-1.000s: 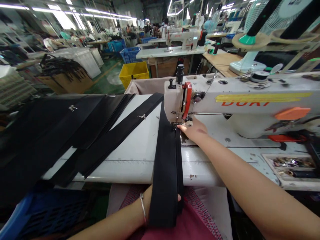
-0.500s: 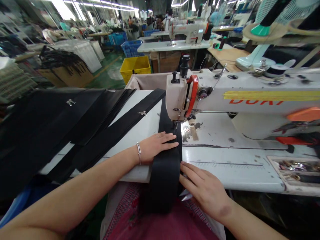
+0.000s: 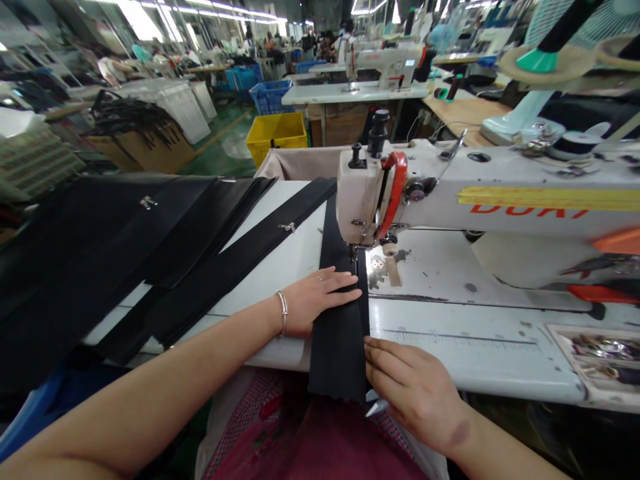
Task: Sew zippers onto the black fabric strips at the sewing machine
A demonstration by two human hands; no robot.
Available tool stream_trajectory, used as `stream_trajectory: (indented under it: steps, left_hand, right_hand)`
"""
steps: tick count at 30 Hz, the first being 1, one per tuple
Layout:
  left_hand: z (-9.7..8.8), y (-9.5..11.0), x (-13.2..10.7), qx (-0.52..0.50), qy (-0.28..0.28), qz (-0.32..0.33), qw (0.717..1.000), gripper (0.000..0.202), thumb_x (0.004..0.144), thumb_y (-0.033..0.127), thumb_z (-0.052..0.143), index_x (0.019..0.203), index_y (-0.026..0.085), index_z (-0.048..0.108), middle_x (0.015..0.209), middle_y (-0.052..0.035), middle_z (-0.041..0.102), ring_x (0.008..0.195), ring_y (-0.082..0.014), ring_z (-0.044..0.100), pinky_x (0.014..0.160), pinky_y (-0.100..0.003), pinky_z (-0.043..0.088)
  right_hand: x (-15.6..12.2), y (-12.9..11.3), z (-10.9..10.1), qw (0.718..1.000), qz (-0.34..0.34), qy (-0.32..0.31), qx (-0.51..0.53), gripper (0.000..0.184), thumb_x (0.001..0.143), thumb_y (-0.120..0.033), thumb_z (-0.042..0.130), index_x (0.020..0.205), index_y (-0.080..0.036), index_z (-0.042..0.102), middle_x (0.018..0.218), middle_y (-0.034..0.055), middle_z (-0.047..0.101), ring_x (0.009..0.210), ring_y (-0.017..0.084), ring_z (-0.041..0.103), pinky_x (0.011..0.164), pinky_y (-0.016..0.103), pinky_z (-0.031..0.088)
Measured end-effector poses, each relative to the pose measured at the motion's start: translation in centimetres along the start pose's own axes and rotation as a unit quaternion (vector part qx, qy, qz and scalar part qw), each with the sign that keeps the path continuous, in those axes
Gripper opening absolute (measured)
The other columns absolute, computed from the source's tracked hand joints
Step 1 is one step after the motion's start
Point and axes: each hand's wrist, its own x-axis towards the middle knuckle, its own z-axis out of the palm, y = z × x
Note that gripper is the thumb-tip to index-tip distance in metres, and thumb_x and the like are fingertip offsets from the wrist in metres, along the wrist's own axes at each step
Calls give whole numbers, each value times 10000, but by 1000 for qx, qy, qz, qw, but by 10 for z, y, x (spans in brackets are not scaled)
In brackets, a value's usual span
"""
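A black fabric strip (image 3: 339,333) runs under the needle of a white sewing machine (image 3: 367,193) and hangs over the table's front edge. My left hand (image 3: 315,300) lies flat on the strip, fingers stretched toward the needle, a bracelet on the wrist. At the strip's right edge near the table front, my right hand (image 3: 410,387) rests with fingers extended against the fabric. Neither hand grips anything.
More black strips with zipper pulls (image 3: 215,267) and stacked black pieces (image 3: 75,253) lie left on the white table (image 3: 450,360). A tray of small metal parts (image 3: 600,350) sits right. Behind are a yellow crate (image 3: 275,133), blue crates, another sewing machine (image 3: 385,63) and distant people.
My left hand rose from below the table edge onto the strip, and my right hand drew back from the needle to the strip's front edge. The strip's hanging end has shortened.
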Motion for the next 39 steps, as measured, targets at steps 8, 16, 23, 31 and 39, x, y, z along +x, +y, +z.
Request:
stream_trajectory:
  steps: [8,16,23,31,39]
  left_hand:
    - [-7,4,0,-23,-7,-7,1000,945,626,237,643,1470,203,219,1531,-100,210,1413,-265,183,1175,-482,95]
    - [-6,5,1,-14,-12,-1,1000,1004,583,252,701,1467,183,231,1526,-111,225,1405,-272,205,1177,-473,118]
    - [-2,10,1,3,63,3,998,563,925,440,475,1414,190,351,1472,-103,350,1367,-238,306,1166,-460,192]
    - [0,13,2,39,69,-4,997,397,979,304,385,1350,176,444,1427,-94,422,1341,-212,361,1165,-444,230]
    - [1,8,6,46,73,-18,996,394,977,298,385,1318,120,468,1382,-122,470,1311,-212,399,1149,-422,276]
  right_hand:
    - [6,2,-3,1000,6,24,-2,263,925,-113,426,1089,-102,632,1073,75,668,1094,226,572,874,341,539]
    - [6,12,3,999,33,31,-1,248,889,-109,524,1106,-138,639,1109,57,668,1095,205,581,920,334,509]
    - [18,25,3,997,80,17,6,209,882,-133,534,1049,-174,653,1118,38,661,1069,188,591,908,328,505]
    - [37,47,0,995,97,-14,-15,199,846,-147,538,1000,-172,661,1086,62,663,1019,198,608,878,341,515]
    - [52,69,0,989,132,-50,-37,240,832,-166,555,1051,-200,649,1148,45,647,1032,198,602,884,354,507]
